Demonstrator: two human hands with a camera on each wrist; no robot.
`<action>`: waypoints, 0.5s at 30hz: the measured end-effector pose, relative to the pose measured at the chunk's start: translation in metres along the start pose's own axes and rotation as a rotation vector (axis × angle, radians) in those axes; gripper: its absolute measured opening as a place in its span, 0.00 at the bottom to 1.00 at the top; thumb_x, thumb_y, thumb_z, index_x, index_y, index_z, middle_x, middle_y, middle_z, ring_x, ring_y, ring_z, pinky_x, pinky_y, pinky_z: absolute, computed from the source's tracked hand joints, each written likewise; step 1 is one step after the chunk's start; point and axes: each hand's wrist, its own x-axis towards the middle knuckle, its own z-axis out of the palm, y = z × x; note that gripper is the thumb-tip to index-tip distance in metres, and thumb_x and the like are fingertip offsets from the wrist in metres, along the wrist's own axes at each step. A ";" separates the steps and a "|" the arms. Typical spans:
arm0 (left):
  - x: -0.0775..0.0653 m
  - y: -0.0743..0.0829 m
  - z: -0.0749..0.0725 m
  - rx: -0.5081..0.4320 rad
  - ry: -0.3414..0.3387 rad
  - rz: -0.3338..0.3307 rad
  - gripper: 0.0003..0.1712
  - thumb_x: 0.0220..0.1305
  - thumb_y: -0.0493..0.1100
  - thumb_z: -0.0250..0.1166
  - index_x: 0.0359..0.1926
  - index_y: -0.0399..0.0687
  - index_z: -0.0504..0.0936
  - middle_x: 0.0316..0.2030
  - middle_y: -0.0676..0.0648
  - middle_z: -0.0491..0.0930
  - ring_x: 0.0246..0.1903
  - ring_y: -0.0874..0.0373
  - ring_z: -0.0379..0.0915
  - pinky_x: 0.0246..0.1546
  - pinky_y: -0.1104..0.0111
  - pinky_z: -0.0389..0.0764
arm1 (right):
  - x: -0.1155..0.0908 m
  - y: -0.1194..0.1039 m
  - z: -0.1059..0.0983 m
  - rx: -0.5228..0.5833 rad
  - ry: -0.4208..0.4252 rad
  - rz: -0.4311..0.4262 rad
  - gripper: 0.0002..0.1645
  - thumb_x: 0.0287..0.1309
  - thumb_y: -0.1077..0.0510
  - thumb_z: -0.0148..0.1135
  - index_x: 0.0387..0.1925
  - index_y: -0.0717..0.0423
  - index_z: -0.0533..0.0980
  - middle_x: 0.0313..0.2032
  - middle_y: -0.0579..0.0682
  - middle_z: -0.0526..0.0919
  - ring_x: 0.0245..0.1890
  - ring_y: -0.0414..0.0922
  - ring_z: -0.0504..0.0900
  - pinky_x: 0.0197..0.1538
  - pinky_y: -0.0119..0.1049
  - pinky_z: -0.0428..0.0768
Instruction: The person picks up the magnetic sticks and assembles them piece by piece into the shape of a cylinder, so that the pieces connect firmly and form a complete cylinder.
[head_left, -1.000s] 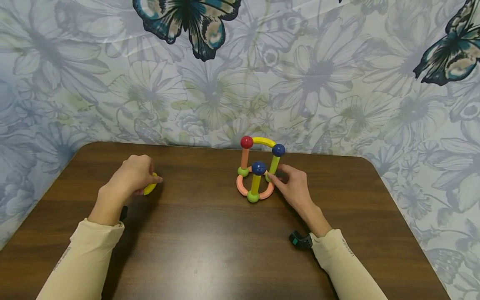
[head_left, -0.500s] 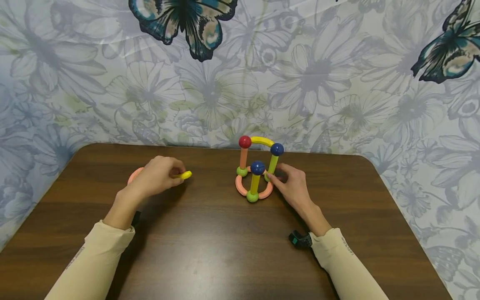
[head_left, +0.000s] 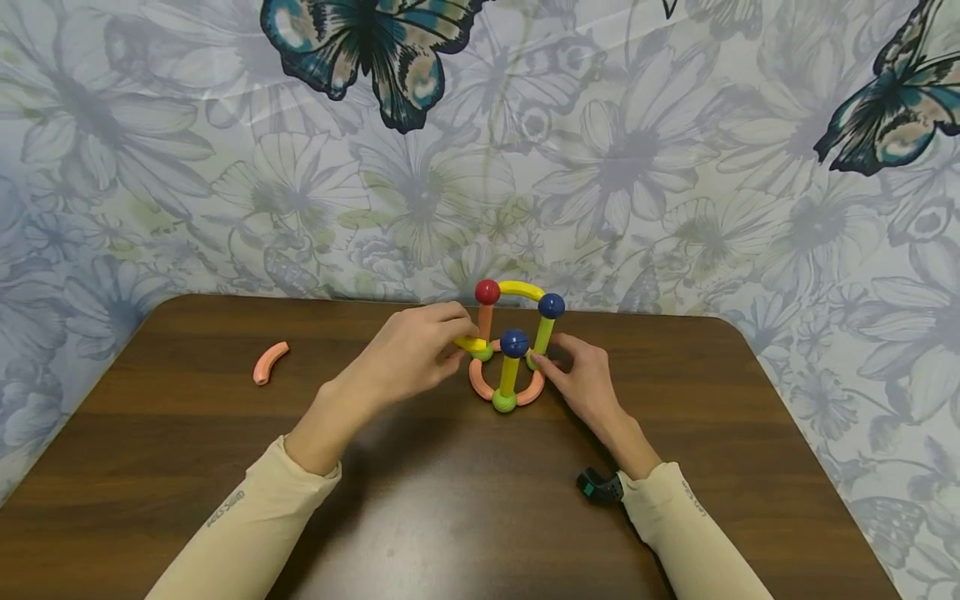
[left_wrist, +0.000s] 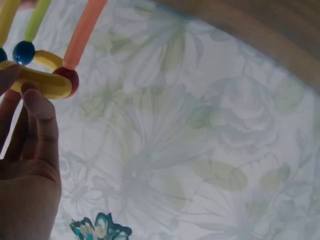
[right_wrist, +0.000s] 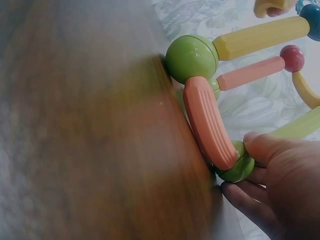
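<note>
A ball-and-stick frame stands on the table: green balls joined by curved salmon rods at its base, with upright rods carrying a red ball [head_left: 487, 292], a rear blue ball [head_left: 551, 306] and a front blue ball [head_left: 514, 343]. A curved yellow rod [head_left: 522, 289] links the red and rear blue balls on top. My left hand [head_left: 401, 358] pinches another curved yellow rod [left_wrist: 50, 85] at the frame's left; its end overlaps the red ball in the left wrist view. Thumb and fingers of my right hand [head_left: 588, 379] hold the right-hand green base ball [right_wrist: 237, 167].
One loose curved salmon rod [head_left: 270, 363] lies at the left of the brown wooden table [head_left: 465, 508]. Behind the table's far edge hangs a flowered backdrop [head_left: 435, 200] with butterflies.
My left hand has carried the yellow rod rightward from the table's left side to the frame, uncovering the loose salmon rod. The right hand keeps its hold on the base.
</note>
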 end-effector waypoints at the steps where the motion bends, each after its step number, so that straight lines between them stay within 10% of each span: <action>1: 0.002 0.002 0.001 0.006 0.001 0.016 0.15 0.53 0.27 0.76 0.40 0.45 0.88 0.37 0.51 0.81 0.31 0.59 0.78 0.34 0.67 0.82 | 0.000 0.000 0.000 -0.001 0.000 0.000 0.14 0.64 0.53 0.76 0.45 0.56 0.86 0.40 0.52 0.91 0.35 0.47 0.90 0.40 0.47 0.87; 15: 0.008 0.002 0.013 0.026 0.065 0.092 0.15 0.54 0.24 0.69 0.41 0.43 0.86 0.41 0.50 0.83 0.41 0.57 0.80 0.35 0.66 0.84 | -0.001 -0.001 0.002 0.026 0.013 -0.052 0.12 0.63 0.55 0.76 0.44 0.57 0.86 0.40 0.53 0.91 0.37 0.50 0.91 0.40 0.45 0.89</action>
